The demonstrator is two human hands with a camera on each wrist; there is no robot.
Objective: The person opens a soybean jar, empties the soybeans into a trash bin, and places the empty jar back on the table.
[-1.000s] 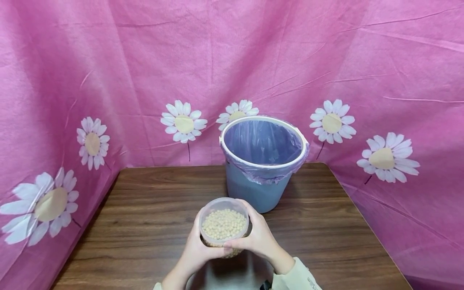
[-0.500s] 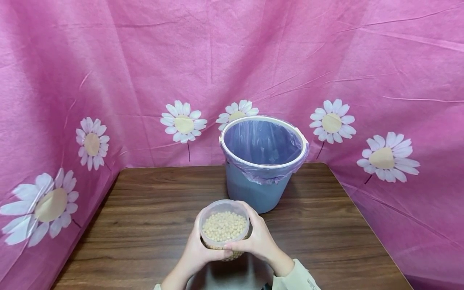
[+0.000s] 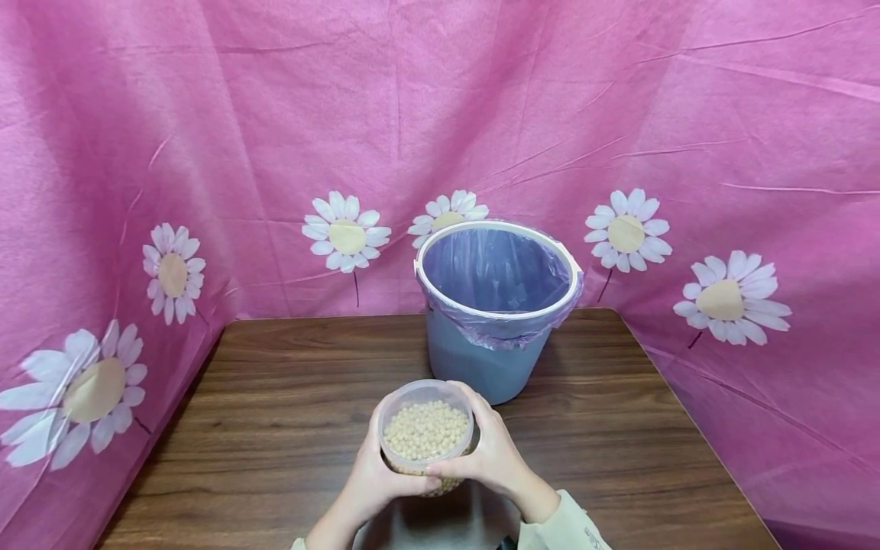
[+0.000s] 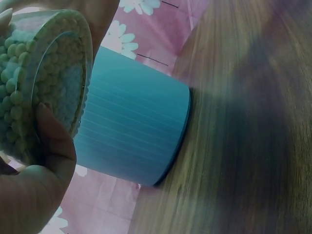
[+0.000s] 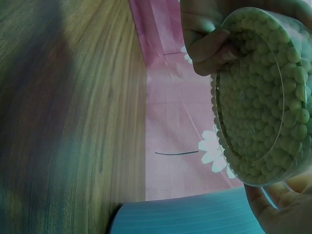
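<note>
Light sleeve point(image 3: 560, 527) seen at the right wrist, at the bottom edge. Round clear tub point(image 3: 426, 390) held up off the table between both hands, open top tipped slightly toward the head camera. Its left side is gripped by the left hand point(image 3: 374, 473), its right side by the right hand point(image 3: 498, 458); fingers wrapped around the wall, thumbs laid across the near side, tips close together. Tub mostly filled with pale round beans point(image 3: 426, 431), also seen through the base in both wrist views. Wood-grain table point(image 3: 309, 382) seen below. Beyond the tub, a bit to the right, blue bin point(image 3: 481, 363) stood upright on the table, lined with purple bag point(image 3: 495, 275), which is folded over the outside and topped by white ring point(image 3: 495, 315). Farthest back, pink cloth point(image 3: 275, 114) hung around, printed with white daisies point(image 3: 347, 237).
</note>
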